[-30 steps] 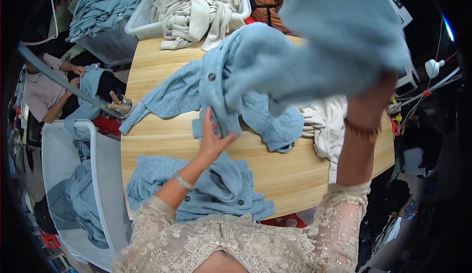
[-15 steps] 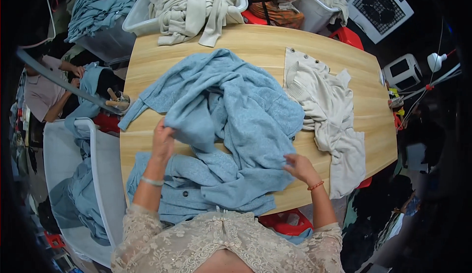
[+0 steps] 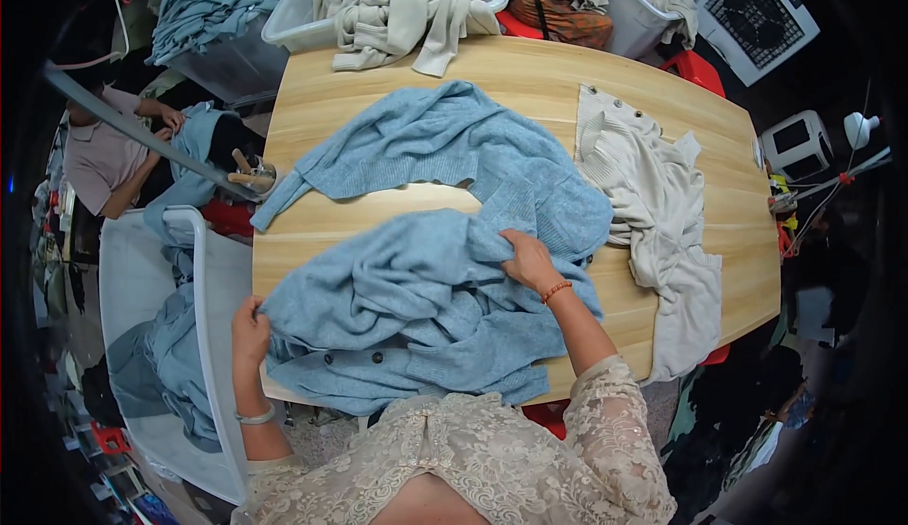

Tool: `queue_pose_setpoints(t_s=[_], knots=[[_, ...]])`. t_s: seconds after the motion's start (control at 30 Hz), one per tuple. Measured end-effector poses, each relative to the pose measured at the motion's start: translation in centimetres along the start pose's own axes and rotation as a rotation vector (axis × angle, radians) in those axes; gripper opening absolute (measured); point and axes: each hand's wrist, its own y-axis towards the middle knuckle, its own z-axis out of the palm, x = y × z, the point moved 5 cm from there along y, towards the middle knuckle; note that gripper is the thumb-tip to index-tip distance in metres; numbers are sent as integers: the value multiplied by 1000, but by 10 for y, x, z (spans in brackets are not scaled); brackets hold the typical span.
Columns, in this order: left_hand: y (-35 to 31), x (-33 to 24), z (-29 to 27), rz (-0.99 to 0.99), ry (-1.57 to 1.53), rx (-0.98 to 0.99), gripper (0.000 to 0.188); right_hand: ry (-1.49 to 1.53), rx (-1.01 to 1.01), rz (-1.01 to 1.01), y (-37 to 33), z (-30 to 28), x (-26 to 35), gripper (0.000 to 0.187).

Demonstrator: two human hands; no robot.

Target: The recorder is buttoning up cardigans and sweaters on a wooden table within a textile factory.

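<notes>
A light blue knitted cardigan [image 3: 378, 288] lies bunched along the near side of the wooden table [image 3: 312, 232], dark buttons showing by its front edge. My left hand [image 3: 250, 331] is closed on its left edge, just past the table's side. Farther right, my right hand [image 3: 528, 258] pinches the cardigan's upper part. Beyond it a second blue knit piece [image 3: 426, 142] arches across the table, its ribbed hem towards me; whether the two pieces overlap at the right I cannot tell. A cream buttoned cardigan [image 3: 653, 222] rests crumpled on the right side.
At left stands a white tub [image 3: 200, 336] with blue garments. A tub of cream knitwear [image 3: 407, 0] sits at the table's far edge, beside a heap of blue knitwear [image 3: 222, 0]. Two people work nearby. A wooden-handled tool holder [image 3: 253, 177] is at the left edge.
The near blue cardigan has been pulled toward me and spread left, baring wood between it and the far piece. My left hand moved left and down; my right hand moved up and inward onto the fabric.
</notes>
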Motion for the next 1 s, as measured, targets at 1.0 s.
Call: queue_pose_setpoints(t_s=[1.0], knots=[[-42,-373,-57,1117,-277,-551,13,-188,-464,37,-150,-182,50,26]])
